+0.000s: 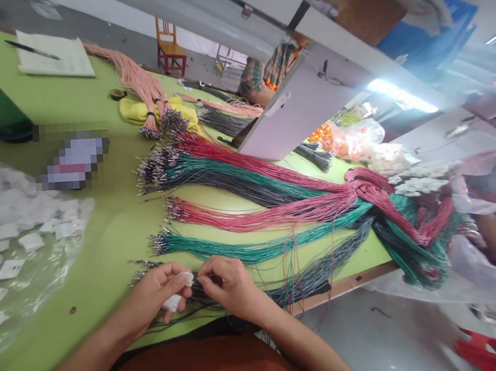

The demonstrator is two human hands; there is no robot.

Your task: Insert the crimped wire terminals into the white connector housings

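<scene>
Table (108, 233) crowded; clear plastic bag (48, 290) of white housings (31, 242) far L, phone (76, 159) nearby, pen (32, 49) on paper sheet (64, 67) beyond; red bundle (241, 218) & green bundle (235, 248) just past the hands; pale panel (286, 116) farther back, blocking part of view; white connectors (171, 303) in L hand (157, 289), fingers curled round them, near table's front edge; dark wires (316, 272) alongside run approx. L–R, rising to R, tipped ends L; R hand (231, 284) pinched beside connectors, apparently on thin wire (196, 277), detail too small to confirm; phone screen pixelated, unreadable.
</scene>
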